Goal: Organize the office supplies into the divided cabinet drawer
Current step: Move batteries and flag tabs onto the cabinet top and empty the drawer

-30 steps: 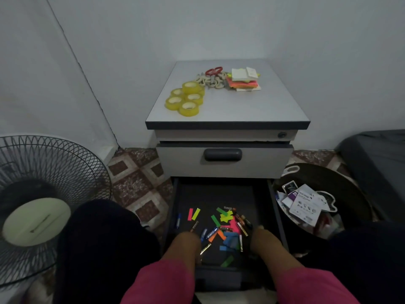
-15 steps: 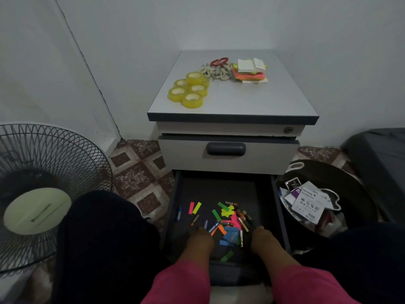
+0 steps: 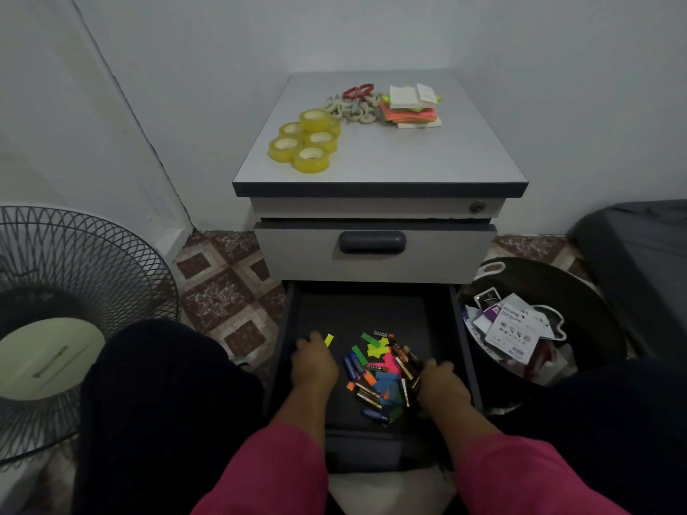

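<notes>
Both hands reach down into the open bottom drawer [image 3: 371,314] of a small grey cabinet [image 3: 379,169]; the left hand [image 3: 314,362] lies palm down on the dark drawer floor at the left side, fingers spread forward and fairly straight, gripping nothing that shows; its fingertips sit just beside a small yellow paper strip [image 3: 329,340]; the right hand [image 3: 440,381] rests at the right side of the drawer, against the edge of the scattered pile, its fingers curled downward, and whether they pinch anything cannot be told from this angle.

Between the hands lies a loose heap of batteries [image 3: 368,394] mixed with coloured paper strips [image 3: 377,347] in green, yellow, pink, orange and blue; all of it sits in the front half of the drawer, the back half bare; no dividers can be made out in the dim drawer.

On the cabinet top stand five rolls of yellowish clear tape [image 3: 306,141], clustered at the left, one stacked on another; behind them lies a tangle of pale chain links [image 3: 351,107] with red-handled scissors [image 3: 357,91] on it; a stack of sticky notes [image 3: 410,105] lies at the right, touching the links.

The upper drawer [image 3: 371,250] is closed; a round dark bin [image 3: 539,328] holding paper packaging stands right of the cabinet; a floor fan [image 3: 70,302] stands at the left; pink sleeves [image 3: 275,473] cover both forearms.
</notes>
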Demonstrator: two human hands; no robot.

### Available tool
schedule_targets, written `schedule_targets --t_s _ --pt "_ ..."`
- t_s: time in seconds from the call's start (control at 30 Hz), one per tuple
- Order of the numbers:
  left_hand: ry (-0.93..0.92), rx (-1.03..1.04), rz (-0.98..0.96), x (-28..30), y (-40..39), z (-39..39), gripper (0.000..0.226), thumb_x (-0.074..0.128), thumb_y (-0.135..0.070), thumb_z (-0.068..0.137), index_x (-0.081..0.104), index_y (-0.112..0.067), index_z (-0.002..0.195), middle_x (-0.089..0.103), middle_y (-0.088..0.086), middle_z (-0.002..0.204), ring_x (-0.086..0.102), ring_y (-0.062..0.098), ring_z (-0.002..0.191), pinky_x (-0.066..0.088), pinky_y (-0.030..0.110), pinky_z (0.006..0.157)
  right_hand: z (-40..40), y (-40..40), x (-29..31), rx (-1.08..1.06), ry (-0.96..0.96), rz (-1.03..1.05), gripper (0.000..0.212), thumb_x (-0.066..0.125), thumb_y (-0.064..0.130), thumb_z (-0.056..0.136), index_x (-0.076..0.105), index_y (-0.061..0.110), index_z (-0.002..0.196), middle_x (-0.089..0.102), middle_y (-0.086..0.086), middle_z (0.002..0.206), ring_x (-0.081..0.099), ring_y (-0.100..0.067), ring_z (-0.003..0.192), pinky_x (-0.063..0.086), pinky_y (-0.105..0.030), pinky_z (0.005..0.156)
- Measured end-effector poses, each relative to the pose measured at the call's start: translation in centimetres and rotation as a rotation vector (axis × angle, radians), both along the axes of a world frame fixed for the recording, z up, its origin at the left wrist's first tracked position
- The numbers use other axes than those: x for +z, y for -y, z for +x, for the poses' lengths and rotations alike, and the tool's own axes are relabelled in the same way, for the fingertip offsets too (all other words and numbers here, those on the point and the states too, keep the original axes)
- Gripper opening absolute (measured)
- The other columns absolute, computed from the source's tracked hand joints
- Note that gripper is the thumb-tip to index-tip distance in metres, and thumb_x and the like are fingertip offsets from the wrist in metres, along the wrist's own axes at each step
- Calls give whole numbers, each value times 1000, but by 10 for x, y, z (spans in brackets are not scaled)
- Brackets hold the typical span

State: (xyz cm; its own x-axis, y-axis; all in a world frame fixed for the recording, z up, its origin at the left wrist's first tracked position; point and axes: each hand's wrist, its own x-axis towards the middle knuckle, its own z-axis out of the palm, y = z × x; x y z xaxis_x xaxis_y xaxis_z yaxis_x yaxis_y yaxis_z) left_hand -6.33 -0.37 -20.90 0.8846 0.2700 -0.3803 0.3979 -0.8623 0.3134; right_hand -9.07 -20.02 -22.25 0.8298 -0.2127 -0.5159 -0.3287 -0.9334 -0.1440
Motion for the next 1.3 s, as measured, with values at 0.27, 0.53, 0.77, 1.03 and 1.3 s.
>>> schedule_targets --t_s 0.27,0.53,0.77,1.03,1.3 --pt "-151 -188 65 -8 -19 6 52 48 -8 96 34 -11 146 30 19 146 45 34 126 41 38 103 -3 4 -8 121 -10 73 51 54 14 92 33 10 138 41 -16 133 53 -31 118 45 -37 97" --pt "-142 -419 43 -13 3 -7 50 59 -5 88 47 -17 135 27 15 142 39 34 127 39 39 107 -3 -1 -13 192 -38 113 75 69 36 84 28 19 145 35 -15 134 51 -32 118 45 -39 100" --pt "-96 -537 30 -16 9 -13 52 62 -5 86 47 -19 134 28 14 141 37 34 128 37 42 108 -3 0 -14 236 17 95 48 46 16 94 37 24 141 35 -14 131 55 -33 111 46 -37 98" --pt "-36 -351 -92 -10 4 -13 42 56 5 85 44 -8 123 45 15 129 52 29 115 45 33 93 0 2 -13 229 3 75 36 39 21 98 48 17 132 39 -15 132 53 -32 115 43 -34 101" --pt "-14 -287 -156 -9 3 -13 30 48 2 91 51 -10 118 56 9 116 48 13 92 44 23 77 -3 1 -8 62 14 136 35 54 13 89 45 6 122 57 -16 121 59 -30 112 47 -34 92"
